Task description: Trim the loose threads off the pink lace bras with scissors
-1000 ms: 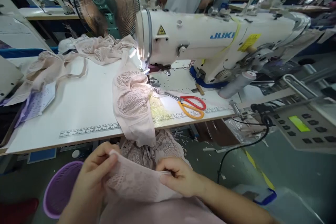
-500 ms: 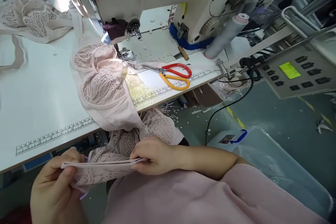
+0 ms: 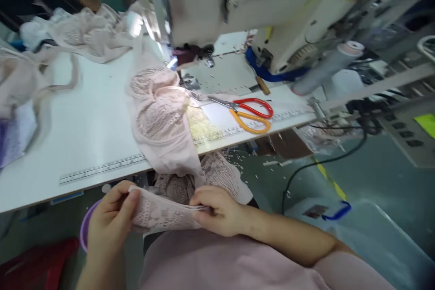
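Both hands hold the edge of a pale pink lace bra [image 3: 166, 213] above my lap. My left hand [image 3: 117, 213] pinches its left end between thumb and fingers. Further along the same edge, my right hand [image 3: 217, 210] is closed on the fabric. More lace pieces hang below the table edge, partly hidden behind the hands. On the table, another lace bra [image 3: 161, 120] lies by the needle area of the sewing machine [image 3: 204, 4] and drapes over the front edge. Scissors [image 3: 251, 113] with one red and one orange handle lie to its right.
More lace bras [image 3: 91, 31] are heaped at the back left of the table [image 3: 95, 113]. A grey thread cone [image 3: 326, 68] stands right of the machine. A control panel [image 3: 404, 131] is at far right, above a clear plastic bin [image 3: 380, 222]. Purple and red objects show at lower left.
The view has shifted left, so the table and machine appear further right. My left hand has come nearer my right, and the stretch of lace edge between them is shorter and tilted.
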`<move>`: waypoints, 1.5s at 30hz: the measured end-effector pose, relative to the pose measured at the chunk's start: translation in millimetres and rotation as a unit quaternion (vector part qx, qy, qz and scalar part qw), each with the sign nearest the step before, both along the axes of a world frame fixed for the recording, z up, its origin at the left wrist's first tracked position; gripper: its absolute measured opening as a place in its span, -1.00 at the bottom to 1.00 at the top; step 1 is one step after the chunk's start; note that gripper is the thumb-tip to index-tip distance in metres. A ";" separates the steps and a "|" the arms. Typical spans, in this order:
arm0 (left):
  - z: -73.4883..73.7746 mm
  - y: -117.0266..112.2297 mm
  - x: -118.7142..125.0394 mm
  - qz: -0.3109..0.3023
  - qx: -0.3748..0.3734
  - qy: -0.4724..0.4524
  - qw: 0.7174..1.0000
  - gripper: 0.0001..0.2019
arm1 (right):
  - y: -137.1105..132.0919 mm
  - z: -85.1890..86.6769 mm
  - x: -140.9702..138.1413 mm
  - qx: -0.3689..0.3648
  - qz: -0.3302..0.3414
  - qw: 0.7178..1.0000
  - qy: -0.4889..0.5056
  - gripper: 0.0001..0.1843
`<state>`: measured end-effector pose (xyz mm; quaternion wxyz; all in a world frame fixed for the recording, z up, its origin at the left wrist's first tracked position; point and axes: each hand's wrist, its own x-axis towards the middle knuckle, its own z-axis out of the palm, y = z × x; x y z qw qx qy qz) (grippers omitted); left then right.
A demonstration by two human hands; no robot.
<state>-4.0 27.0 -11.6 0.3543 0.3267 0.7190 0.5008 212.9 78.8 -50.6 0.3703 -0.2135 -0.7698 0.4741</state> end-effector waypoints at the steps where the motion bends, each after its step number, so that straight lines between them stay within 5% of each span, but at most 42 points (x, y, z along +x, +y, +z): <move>1: -2.5 -0.1 0.0 -0.002 -0.011 0.007 1.000 -0.79 | -0.5 0.6 1.4 -0.019 -0.002 1.000 -0.007 -0.81; 12: -2.5 2.6 6.1 -0.101 -0.002 -0.164 0.981 -0.76 | 1.7 -5.6 11.7 -0.104 0.031 0.992 -0.058 -0.65; 20: 3.5 -4.7 -5.6 -0.156 0.026 -0.129 0.979 -0.84 | 1.7 -10.1 17.0 -0.160 0.041 0.984 -0.069 -0.54; 24: 7.1 -10.1 -9.0 -0.238 0.006 -0.153 0.959 -0.73 | 0.9 -10.1 18.7 -0.129 0.036 0.987 -0.089 -0.65; 28: 7.2 -12.5 -10.0 -0.243 -0.020 -0.131 0.961 -0.70 | -0.8 -5.4 19.2 -0.016 -0.011 0.995 -0.097 -0.82; 31: 8.4 -13.1 -13.6 -0.264 -0.037 -0.107 0.958 -0.67 | 0.9 3.3 19.1 0.069 0.022 0.993 -0.094 -0.78; 35: 15.3 -10.6 -20.1 -0.331 -0.053 -0.028 0.942 -0.77 | 5.9 16.3 19.8 0.063 0.085 0.985 -0.134 -0.87; 39: 33.2 -3.9 -24.3 -0.435 -0.044 0.113 0.892 -0.84 | 9.8 26.8 21.6 0.074 0.139 0.967 -0.201 -0.72; 42: 46.6 -5.5 -26.5 -0.558 -0.035 0.179 0.810 -0.79 | 11.9 34.2 25.9 0.106 0.181 0.952 -0.221 -0.70; 45: 44.1 -22.3 -28.7 -0.641 0.017 0.193 0.742 -0.76 | 12.4 42.8 34.5 0.142 0.242 0.939 -0.197 -0.74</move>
